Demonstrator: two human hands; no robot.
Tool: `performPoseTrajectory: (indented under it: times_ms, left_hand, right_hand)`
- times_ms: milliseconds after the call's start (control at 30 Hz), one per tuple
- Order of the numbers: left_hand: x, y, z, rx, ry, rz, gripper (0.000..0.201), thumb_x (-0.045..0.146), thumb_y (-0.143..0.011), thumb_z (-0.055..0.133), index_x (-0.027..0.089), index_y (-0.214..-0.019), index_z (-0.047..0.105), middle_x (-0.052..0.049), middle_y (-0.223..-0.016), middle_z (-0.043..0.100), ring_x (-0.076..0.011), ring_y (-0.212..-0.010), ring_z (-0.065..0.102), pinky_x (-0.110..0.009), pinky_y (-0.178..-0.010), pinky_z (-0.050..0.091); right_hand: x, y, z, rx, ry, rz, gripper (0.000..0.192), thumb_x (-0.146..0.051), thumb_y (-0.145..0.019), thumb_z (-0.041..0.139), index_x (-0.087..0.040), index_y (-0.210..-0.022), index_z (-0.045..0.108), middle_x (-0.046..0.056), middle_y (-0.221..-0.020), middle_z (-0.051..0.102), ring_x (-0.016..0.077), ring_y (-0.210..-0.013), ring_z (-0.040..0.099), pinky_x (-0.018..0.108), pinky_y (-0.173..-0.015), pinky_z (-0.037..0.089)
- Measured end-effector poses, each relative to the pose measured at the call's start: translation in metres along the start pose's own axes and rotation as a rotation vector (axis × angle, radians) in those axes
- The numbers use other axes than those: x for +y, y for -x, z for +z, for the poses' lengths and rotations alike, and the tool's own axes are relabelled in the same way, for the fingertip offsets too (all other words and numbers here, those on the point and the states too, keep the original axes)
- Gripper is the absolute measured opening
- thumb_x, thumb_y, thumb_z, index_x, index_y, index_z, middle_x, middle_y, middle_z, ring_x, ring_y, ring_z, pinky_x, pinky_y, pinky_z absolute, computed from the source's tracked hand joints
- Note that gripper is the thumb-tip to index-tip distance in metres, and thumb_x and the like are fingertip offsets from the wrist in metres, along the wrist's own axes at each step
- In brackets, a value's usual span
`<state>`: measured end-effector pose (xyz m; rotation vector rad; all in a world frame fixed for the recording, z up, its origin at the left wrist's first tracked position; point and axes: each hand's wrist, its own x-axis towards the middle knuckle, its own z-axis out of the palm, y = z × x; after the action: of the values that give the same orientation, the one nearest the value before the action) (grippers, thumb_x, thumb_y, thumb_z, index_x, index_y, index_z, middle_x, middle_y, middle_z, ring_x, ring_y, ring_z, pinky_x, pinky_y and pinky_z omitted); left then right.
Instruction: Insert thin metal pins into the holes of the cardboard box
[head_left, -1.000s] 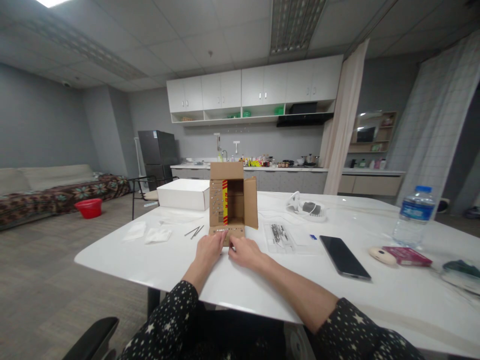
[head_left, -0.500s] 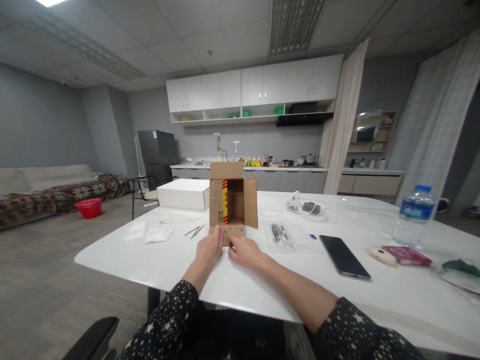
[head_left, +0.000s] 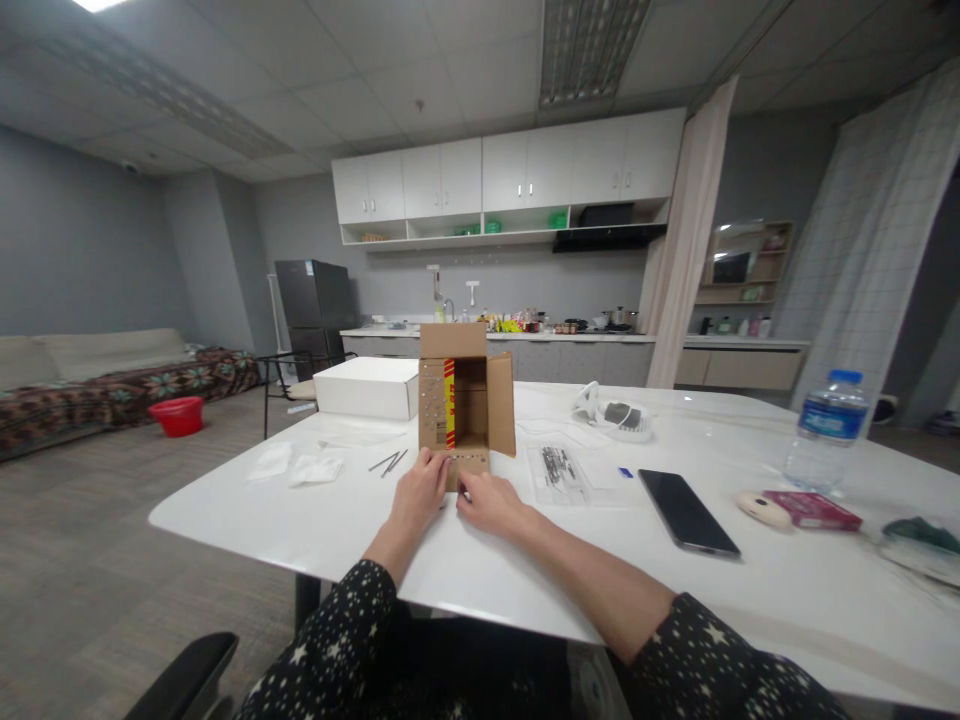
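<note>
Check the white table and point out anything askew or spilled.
Nothing looks spilled. Slightly untidy, though: thin grey metallic-looking sticks lie askew, at differing angles, left of the open brown cardboard box.

On the white table (head_left: pixel 300 520), a black phone (head_left: pixel 688 512) lies flat, left of a small dark-pink box (head_left: pixel 821 511). A clear water bottle (head_left: pixel 829 430) with a blue cap stands upright behind that box. A closed white box (head_left: pixel 364 388) sits toward the table's far left side. Beyond, a red bucket (head_left: pixel 178 416) rests on the floor near a sofa (head_left: pixel 112 352). A dark fridge (head_left: pixel 311 300) stands left of the kitchen counter (head_left: pixel 600 357), beneath white cupboards (head_left: pixel 510 180). A pale curtain (head_left: pixel 690 230) hangs at the counter's right end.
</note>
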<state>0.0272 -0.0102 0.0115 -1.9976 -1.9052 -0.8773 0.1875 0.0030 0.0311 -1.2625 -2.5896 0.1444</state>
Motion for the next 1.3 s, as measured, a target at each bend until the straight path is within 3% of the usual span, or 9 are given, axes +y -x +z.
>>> performPoseTrajectory:
  times_ms: [300, 633, 833, 1067, 1300]
  left_hand:
    - [-0.004, 0.0, 0.002, 0.023, 0.023, 0.033, 0.031, 0.021, -0.096, 0.041, 0.022, -0.122, 0.059, -0.007, -0.11, 0.056, -0.0156, -0.081, 0.064, -0.027, -0.067, 0.049]
    - [-0.006, -0.001, 0.004, 0.114, 0.023, 0.103, 0.02, 0.02, -0.096, 0.043, 0.019, -0.103, 0.061, -0.006, -0.1, 0.063, -0.0179, -0.082, 0.065, -0.028, -0.072, 0.051]
    - [-0.012, -0.004, 0.009, 0.157, 0.075, 0.179, 0.027, 0.019, -0.097, 0.043, 0.021, -0.116, 0.062, -0.007, -0.106, 0.065, -0.0184, -0.09, 0.067, -0.028, -0.077, 0.053]
    - [-0.015, -0.006, 0.013, 0.145, 0.084, 0.223, 0.027, 0.021, -0.098, 0.042, 0.021, -0.115, 0.064, -0.008, -0.113, 0.068, -0.02, -0.097, 0.067, -0.032, -0.082, 0.054]
    - [-0.015, -0.009, 0.014, 0.123, 0.016, 0.183, 0.027, 0.02, -0.098, 0.042, 0.019, -0.114, 0.064, -0.01, -0.108, 0.072, -0.0224, -0.096, 0.068, -0.036, -0.084, 0.052]
  right_hand:
    - [0.002, -0.002, 0.002, -0.004, -0.011, -0.008, 0.031, -0.03, -0.09, 0.04, -0.021, -0.113, 0.059, 0.01, -0.104, 0.07, 0.0248, -0.093, 0.066, 0.033, -0.075, 0.044]
    - [0.0, -0.001, -0.001, -0.001, -0.011, 0.003, 0.027, -0.028, -0.089, 0.042, -0.02, -0.108, 0.06, 0.01, -0.102, 0.071, 0.0244, -0.091, 0.066, 0.032, -0.072, 0.043]
    - [0.0, 0.0, 0.0, 0.01, 0.0, -0.006, 0.027, -0.027, -0.09, 0.041, -0.02, -0.106, 0.06, 0.01, -0.1, 0.071, 0.0247, -0.09, 0.067, 0.032, -0.071, 0.043]
    - [-0.001, 0.0, -0.001, 0.006, -0.002, 0.001, 0.027, -0.027, -0.089, 0.041, -0.02, -0.107, 0.06, 0.01, -0.1, 0.071, 0.0249, -0.09, 0.067, 0.032, -0.07, 0.043]
    - [-0.001, 0.0, -0.002, -0.014, -0.027, 0.004, 0.03, -0.029, -0.09, 0.042, -0.02, -0.111, 0.06, 0.011, -0.104, 0.07, 0.0252, -0.095, 0.066, 0.033, -0.074, 0.043]
